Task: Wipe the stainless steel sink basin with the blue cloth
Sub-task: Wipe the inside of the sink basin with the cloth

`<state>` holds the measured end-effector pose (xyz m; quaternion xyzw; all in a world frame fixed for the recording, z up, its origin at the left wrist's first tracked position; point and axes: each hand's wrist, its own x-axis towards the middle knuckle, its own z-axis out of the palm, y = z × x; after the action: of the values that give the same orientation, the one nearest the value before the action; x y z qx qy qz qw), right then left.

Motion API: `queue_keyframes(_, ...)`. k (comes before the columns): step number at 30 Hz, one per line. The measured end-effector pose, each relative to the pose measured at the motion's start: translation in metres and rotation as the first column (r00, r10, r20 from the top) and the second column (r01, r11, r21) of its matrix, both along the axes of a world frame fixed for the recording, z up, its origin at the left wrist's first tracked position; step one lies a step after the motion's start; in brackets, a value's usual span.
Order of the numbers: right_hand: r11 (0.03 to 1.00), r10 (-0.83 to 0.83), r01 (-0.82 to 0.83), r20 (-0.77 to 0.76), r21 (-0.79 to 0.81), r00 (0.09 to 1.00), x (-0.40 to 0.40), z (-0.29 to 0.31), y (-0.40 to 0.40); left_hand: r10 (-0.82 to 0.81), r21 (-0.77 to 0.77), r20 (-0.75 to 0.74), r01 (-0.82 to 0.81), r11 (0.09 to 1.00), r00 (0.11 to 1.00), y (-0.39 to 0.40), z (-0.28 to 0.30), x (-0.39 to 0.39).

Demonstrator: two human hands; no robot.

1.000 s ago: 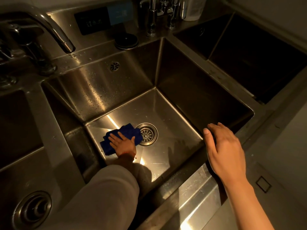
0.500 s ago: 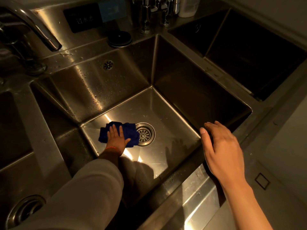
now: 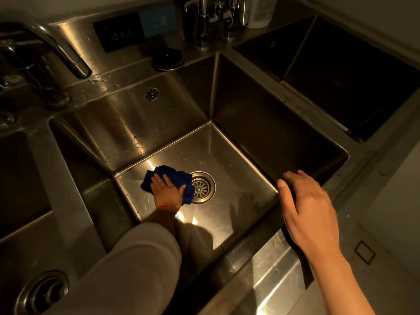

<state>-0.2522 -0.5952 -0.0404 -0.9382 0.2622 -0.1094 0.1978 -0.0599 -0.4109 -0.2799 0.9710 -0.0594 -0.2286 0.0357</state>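
Left hand presses the blue cloth flat on the basin floor, just left of the drain.

Nearest, the right hand (image 3: 309, 210) hovers with fingers loosely spread over the worktop (image 3: 270, 260) at the front rim, holding nothing. Lower down, the left hand (image 3: 167, 189) lies flat, fingers spread, on the blue cloth (image 3: 169, 173). Over the last second the cloth has bunched tighter and slid from the floor's left part up against the drain (image 3: 201, 187), so wiping looks mid-way. The sink basin (image 3: 227, 155) floor gleams, scratched; its back wall is speckled with droplets below the overflow hole (image 3: 151, 94).
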Motion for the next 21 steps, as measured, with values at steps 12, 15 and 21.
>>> queue_keyframes(12, 1.000, -0.008, 0.008, -0.023, -0.002, 1.000, 0.001, -0.001, -0.001, -0.178, 0.081, -0.072, 0.184, 0.980, 0.981, -0.011, -0.008, 0.026)
queue_keyframes(15, 1.000, -0.010, 0.010, -0.024, 0.000, 1.000, 0.001, -0.001, -0.001, -0.270, 0.104, -0.093, 0.279, 0.955, 0.958, -0.014, -0.005, 0.039)
queue_keyframes(21, 1.000, -0.018, 0.018, -0.015, -0.006, 1.000, 0.002, -0.001, 0.000, -0.376, 0.086, -0.106, 0.386, 0.919, 0.920, -0.015, 0.003, 0.051)
